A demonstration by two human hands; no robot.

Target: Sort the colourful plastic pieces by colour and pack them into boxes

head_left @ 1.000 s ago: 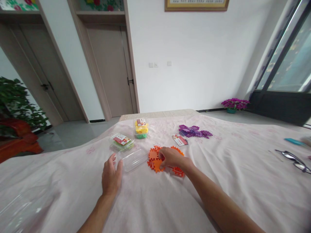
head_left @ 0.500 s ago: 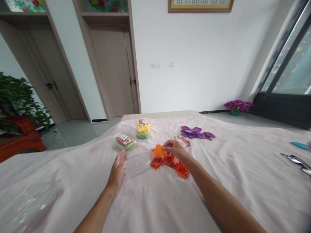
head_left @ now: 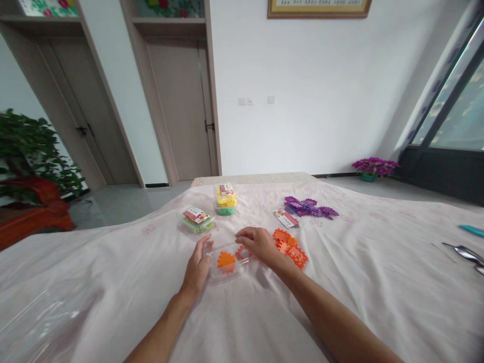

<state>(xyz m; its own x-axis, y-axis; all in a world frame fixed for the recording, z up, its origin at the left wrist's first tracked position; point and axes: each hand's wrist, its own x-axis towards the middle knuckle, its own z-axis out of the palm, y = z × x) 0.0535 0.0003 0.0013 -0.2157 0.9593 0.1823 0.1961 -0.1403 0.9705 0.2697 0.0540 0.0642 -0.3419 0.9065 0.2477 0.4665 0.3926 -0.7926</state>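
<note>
My left hand grips the left edge of a clear plastic box, thumb on the near side. In the box lie an orange toothed foam-like piece and a red-orange toothed ring piece. My right hand hangs over the box's right part, fingers curled together just above the ring piece; whether its fingertips hold anything is hidden. Beside the right wrist, on the cloth, lies a heap of orange and red toothed pieces, partly covered by the forearm.
Behind the hands stand a packed box of green pieces and a stack with yellow and green pieces. Purple toothed pieces and a printed label card lie to the right. Scissors rest at far right, clear plastic at near left.
The orange piece from my right hand now lies inside the clear box, with a red-orange ring piece beside it. My right hand has moved left from the heap to over the box.
</note>
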